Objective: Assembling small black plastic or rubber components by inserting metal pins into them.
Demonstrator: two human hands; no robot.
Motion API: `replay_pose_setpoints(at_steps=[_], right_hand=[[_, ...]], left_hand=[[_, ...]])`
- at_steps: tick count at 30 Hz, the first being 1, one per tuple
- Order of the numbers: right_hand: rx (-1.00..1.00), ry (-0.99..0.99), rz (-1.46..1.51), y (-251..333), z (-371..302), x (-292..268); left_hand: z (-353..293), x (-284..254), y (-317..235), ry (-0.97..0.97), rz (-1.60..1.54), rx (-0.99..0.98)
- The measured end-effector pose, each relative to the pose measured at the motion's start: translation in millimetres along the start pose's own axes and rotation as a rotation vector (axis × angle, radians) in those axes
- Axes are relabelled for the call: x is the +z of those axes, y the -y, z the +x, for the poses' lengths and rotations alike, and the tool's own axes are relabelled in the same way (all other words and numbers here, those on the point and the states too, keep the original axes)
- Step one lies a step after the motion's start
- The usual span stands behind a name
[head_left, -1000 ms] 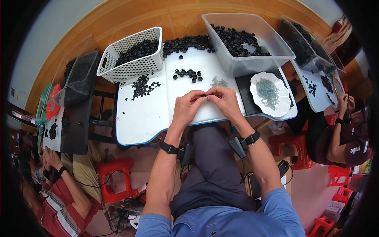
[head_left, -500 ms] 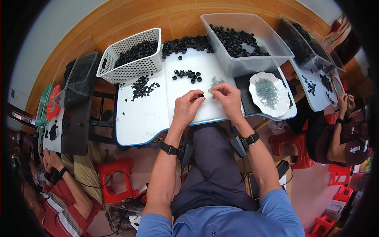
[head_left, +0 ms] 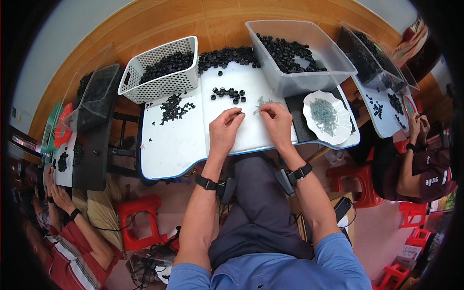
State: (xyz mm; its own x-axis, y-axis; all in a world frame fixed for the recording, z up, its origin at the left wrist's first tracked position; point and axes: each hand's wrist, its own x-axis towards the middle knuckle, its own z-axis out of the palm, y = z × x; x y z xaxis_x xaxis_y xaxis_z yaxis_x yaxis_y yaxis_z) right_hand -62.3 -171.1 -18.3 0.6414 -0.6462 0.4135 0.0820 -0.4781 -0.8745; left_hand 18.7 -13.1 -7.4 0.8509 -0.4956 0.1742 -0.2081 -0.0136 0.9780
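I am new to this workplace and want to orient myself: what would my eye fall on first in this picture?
First, the two hands at the centre of the white table: the left hand and right hand each pinch something tiny. Behind them stand a white perforated basket on the left and a clear plastic bin on the right, both holding small black caps. A white scalloped dish of pale small parts sits at right.

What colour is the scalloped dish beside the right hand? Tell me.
White, holding pale grey-green small parts; the scalloped dish shows in the head view.
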Motion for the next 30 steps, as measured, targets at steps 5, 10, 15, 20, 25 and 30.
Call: replay_pose_setpoints(at_steps=[5, 10, 15, 20, 25, 30], right_hand=[[-0.129, 0.075, -0.247, 2, 0, 5], [-0.075, 0.113, -0.286, 9, -3, 6], [-0.067, 0.087, -0.186, 9, -2, 1], [-0.054, 0.026, -0.103, 5, -1, -3], [-0.094, 0.141, -0.249, 12, -1, -6], [-0.2, 0.157, -0.287, 4, 9, -6]], left_hand=[[1, 0, 4, -0.043, -0.146, -0.003], [0, -2, 3, -0.017, -0.102, -0.017], [1, -2, 5, -0.026, -0.122, -0.014], [3, -3, 4, -0.034, -0.114, -0.007], [2, -2, 3, -0.033, -0.063, -0.032], [3, 2, 5, -0.082, -0.092, 0.029]])
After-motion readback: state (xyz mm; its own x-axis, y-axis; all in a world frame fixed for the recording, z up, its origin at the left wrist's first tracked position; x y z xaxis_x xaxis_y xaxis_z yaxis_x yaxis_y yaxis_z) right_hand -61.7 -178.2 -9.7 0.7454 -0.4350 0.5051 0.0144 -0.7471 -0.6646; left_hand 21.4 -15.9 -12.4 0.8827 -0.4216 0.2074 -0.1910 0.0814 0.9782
